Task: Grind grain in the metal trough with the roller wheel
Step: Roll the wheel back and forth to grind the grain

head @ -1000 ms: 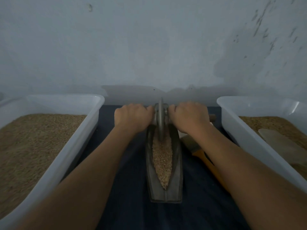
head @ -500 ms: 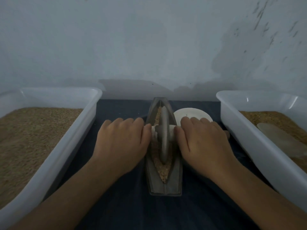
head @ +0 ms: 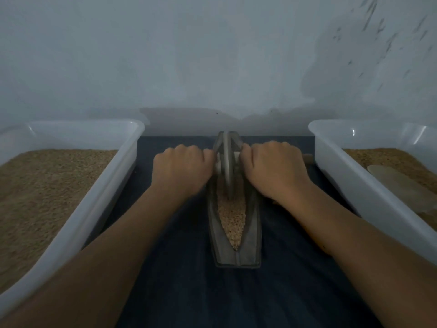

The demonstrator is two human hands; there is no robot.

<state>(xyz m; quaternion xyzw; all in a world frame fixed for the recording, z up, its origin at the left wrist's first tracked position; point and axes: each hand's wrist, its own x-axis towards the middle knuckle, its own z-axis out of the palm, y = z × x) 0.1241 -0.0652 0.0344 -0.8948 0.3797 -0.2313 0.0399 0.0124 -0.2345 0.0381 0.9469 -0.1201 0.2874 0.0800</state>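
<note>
Both hands (head: pixel 182 170) (head: pixel 274 169) flanking roller wheel (head: pixel 227 162)

roller wheel (head: pixel 227 166) blurred, handle under hands (head: pixel 182 170)

Two white tubs, dark cloth, pale wall.
Left tub (head: pixel 113 171) and right tub (head: pixel 335 162) flank the grip, both holding brown grain; a pale scoop (head: pixel 406 188) lies in the right tub; cloth (head: pixel 189 292) underneath.

Two grain-filled white tubs, the left tub (head: pixel 113 171) at nine o'clock and the right tub (head: pixel 350 176) at three, wall in the trough (head: pixel 236 254), leaving narrow lanes of dark cloth (head: pixel 189 292) beside it, widest toward six o'clock.
</note>
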